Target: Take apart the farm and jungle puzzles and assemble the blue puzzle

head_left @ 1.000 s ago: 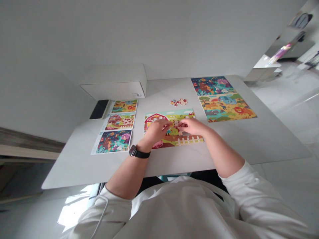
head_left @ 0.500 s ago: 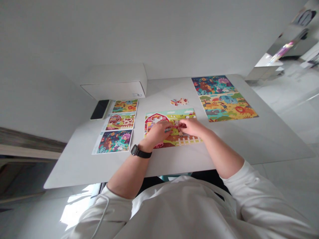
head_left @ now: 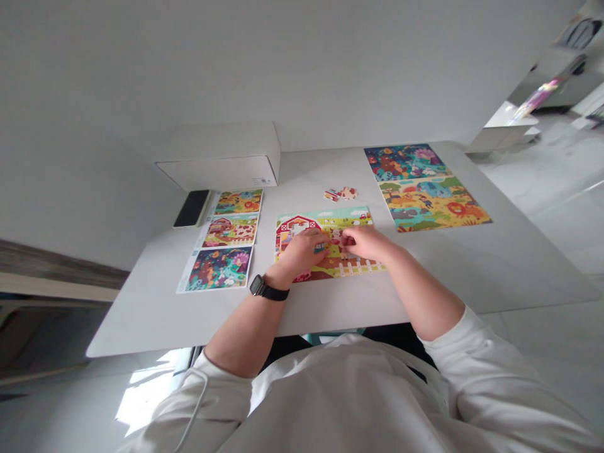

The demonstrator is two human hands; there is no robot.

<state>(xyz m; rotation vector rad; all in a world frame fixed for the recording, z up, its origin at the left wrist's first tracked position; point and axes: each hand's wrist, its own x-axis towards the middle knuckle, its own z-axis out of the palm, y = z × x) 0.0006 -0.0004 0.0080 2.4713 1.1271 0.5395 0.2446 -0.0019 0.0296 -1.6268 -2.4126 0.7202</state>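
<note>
A farm jigsaw puzzle (head_left: 325, 274) with a red barn, a pink pig and a white fence lies flat on the table, with a gap within the barn. My left hand (head_left: 304, 250) rests over its middle, fingers bent around a puzzle piece with a blue vehicle (head_left: 319, 247). Close beside it on the right, my right hand (head_left: 362, 241) has its fingers curled in a pinch at the puzzle's surface, at what looks like a small piece; the fingers partly hide it. Several loose puzzle pieces (head_left: 348, 193) lie just behind the puzzle.
On the left, three printed picture sheets (head_left: 246, 286) lie in a column beside a dark phone (head_left: 191, 209). A white box (head_left: 217, 170) stands against the wall. Two assembled puzzles, night-forest (head_left: 406, 161) and savanna (head_left: 434, 202), lie at the right of the white table (head_left: 509, 258).
Hardly anything differs. The whole view has shifted slightly, and both hands stay at the middle of the farm puzzle with small finger movements.
</note>
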